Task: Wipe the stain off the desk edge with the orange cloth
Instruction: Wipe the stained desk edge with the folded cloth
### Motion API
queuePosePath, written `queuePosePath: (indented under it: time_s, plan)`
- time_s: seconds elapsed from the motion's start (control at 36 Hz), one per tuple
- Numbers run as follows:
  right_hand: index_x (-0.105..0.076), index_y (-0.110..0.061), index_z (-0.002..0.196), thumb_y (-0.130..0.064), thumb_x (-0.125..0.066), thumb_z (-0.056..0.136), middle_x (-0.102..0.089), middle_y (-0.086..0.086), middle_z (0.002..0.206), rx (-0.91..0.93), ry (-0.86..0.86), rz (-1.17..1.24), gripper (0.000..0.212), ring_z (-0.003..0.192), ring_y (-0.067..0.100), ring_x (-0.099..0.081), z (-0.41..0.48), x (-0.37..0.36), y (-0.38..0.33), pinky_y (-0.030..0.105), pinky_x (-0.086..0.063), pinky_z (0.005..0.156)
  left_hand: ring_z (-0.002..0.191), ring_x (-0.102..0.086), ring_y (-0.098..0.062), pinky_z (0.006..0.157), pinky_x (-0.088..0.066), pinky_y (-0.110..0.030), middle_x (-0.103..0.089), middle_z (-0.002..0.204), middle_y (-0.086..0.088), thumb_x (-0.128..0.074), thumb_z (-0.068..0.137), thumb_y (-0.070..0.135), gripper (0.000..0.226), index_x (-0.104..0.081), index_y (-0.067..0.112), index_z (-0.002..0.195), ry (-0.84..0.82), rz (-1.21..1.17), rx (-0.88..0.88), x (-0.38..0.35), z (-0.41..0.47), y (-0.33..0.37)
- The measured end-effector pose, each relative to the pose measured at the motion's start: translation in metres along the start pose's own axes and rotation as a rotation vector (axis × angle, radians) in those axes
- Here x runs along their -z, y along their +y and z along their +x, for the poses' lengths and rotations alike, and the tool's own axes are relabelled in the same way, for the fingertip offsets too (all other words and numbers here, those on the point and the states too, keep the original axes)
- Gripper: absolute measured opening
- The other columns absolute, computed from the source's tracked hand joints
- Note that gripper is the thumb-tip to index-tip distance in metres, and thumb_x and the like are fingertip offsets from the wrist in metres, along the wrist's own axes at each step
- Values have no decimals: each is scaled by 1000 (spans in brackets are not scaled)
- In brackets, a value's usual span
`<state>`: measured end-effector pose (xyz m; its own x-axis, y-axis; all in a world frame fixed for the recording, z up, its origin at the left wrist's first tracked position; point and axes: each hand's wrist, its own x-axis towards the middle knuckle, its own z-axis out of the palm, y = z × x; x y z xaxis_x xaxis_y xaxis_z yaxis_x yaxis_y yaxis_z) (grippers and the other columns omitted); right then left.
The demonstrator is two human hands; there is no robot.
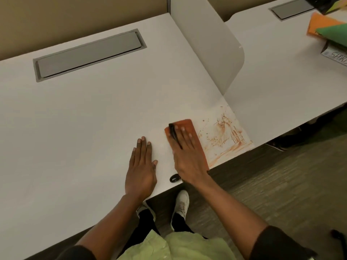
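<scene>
Stain (224,135) is what you are after, and it lies just to the right of your right hand (185,152), smeared in orange-brown streaks and specks across the near right corner of the desk (93,113) and running down to its front edge. Your right hand presses flat on the orange cloth (195,136) with the fingers spread, a black strap (173,135) crossing under them; the cloth's long axis runs from the desk edge away from you, roughly parallel to the stain's left border, with its right side touching the outer specks. Your left hand (141,166) rests palm down, fingers together and holding nothing, just left of the cloth, so the right hand is clearly the nearer one. The next stroke, I judge, needs to travel rightward and toward the edge. On the neighbouring desk a box (336,55) shows handwritten letters reading "SPOR", the rest cut off.
</scene>
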<state>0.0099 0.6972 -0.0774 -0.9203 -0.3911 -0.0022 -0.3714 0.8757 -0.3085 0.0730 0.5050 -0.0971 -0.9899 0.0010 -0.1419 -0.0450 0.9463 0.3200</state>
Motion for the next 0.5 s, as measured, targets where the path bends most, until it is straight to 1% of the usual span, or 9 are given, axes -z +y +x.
queuePosePath:
  time_s: [0.08, 0.14, 0.19, 0.31, 0.39, 0.44, 0.5]
  plan:
    - [8, -21, 170, -20, -44, 108, 2, 11, 179, -69, 25, -32, 80, 166, 29, 5, 38, 9, 15, 50, -13, 134, 167, 26, -14, 136, 6, -37, 23, 182, -2, -19, 117, 38, 66, 8, 15, 173, -1, 12, -2, 1, -1, 0]
    - [8, -20, 169, -22, -43, 109, 3, 11, 179, -87, 32, -22, 79, 166, 30, 5, 46, 10, 18, 50, -13, 134, 167, 26, -14, 137, 5, -37, 23, 182, -2, -23, 119, 36, 66, 8, 16, 173, 2, 12, -5, 2, -1, 1]
    - [11, -20, 169, -23, -42, 109, 7, 10, 179, -87, 30, 16, 80, 166, 29, 8, 38, 8, 12, 49, -11, 134, 167, 26, -13, 137, 5, -37, 23, 182, -2, -24, 119, 35, 66, 8, 16, 173, -5, 2, -1, 2, -1, 1]
    - [11, -23, 169, -20, -46, 107, 8, 9, 179, -67, 44, 132, 84, 166, 27, 10, -13, -4, -17, 51, -10, 135, 168, 23, -14, 138, 2, -39, 20, 182, -3, -17, 117, 40, 66, 5, 14, 174, -15, -3, 2, 1, 0, 1]
    - [9, -23, 169, -19, -49, 106, 10, 6, 179, -20, 25, 138, 86, 166, 25, 10, -48, -11, -29, 49, -10, 134, 168, 22, -14, 139, 1, -40, 20, 182, -3, -16, 116, 40, 67, 4, 14, 174, -17, -13, 8, 1, -1, 0]
    - [9, -25, 169, -16, -47, 104, 10, 5, 179, 8, 16, 116, 86, 166, 24, 10, -48, -9, -23, 49, -10, 135, 168, 22, -14, 138, 1, -39, 20, 182, -3, -16, 116, 40, 67, 5, 15, 174, -15, -18, 3, 2, -1, 1]
    - [10, -27, 169, -10, -43, 101, 8, 7, 179, 13, 32, 95, 88, 166, 25, 11, -30, -3, -9, 51, -9, 135, 168, 23, -15, 138, 3, -39, 21, 182, -3, -16, 117, 39, 66, 6, 14, 174, -14, -7, -5, 3, -1, 1]
